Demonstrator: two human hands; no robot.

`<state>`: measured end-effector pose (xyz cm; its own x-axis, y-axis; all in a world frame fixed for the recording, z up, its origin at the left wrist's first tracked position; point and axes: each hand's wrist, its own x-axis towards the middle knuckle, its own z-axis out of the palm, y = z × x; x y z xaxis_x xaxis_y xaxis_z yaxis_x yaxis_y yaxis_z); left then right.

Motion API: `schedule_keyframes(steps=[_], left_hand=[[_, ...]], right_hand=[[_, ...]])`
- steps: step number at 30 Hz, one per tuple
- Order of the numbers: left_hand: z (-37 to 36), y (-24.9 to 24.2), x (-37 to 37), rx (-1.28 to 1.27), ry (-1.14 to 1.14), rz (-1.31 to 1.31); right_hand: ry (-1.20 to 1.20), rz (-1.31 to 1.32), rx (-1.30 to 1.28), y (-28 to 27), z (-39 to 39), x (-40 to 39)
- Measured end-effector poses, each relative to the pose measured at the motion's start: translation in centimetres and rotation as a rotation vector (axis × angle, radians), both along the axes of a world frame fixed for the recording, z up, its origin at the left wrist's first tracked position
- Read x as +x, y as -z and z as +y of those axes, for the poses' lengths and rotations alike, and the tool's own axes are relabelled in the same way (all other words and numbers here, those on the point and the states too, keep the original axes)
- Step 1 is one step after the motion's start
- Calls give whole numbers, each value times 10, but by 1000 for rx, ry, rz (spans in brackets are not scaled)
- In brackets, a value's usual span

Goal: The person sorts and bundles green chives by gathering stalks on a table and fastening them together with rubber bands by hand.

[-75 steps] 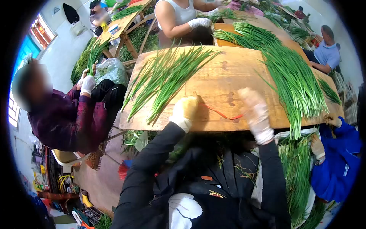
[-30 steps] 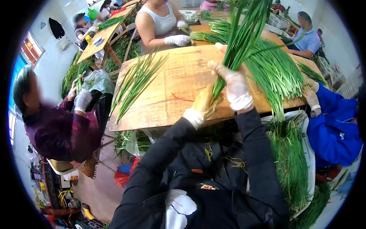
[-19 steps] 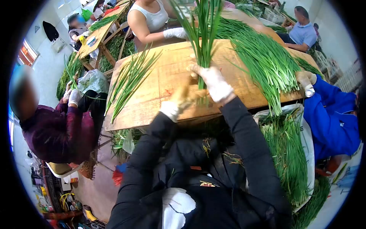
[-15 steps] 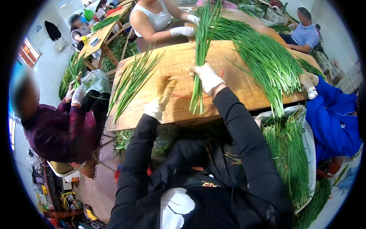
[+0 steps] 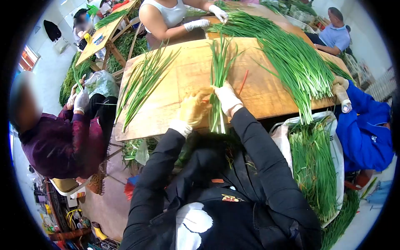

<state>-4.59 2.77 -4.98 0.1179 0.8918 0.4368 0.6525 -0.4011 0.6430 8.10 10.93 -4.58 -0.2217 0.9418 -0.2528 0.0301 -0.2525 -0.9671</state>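
A bundle of long green chives (image 5: 217, 71) lies on the wooden table (image 5: 183, 79), its cut ends hanging over the near edge. My right hand (image 5: 227, 98), in a white glove, grips the bundle near its lower end. My left hand (image 5: 192, 109), in a yellowish glove, presses against the bundle's left side just beside the other hand. A red rubber band (image 5: 243, 82) lies on the table to the right of the bundle.
A loose spread of chives (image 5: 143, 83) lies at the table's left; a big pile (image 5: 291, 58) runs along its right. A white sack full of chives (image 5: 314, 166) stands at my right. Other people sit around: maroon sleeves left, blue jacket right, white top opposite.
The bundle, held upright in the air a second ago, has been laid flat on the table. My left hand has come back against it. The red band lies to the right.
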Motion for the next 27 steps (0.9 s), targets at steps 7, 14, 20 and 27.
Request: schedule_keyframes(steps=[7,14,20,27], left_hand=[[9,28,1,-100,-6,118],[12,29,7,-96,-54,71],[6,-8,48,165,124,537],[9,2,54,-107,142,484]], right_hand=[[-87,-429,297,2,5,49],[-62,-556,435,12,-2,91],[-2,-45,309,31,3,80],[-286,-614,964,29,10,129]])
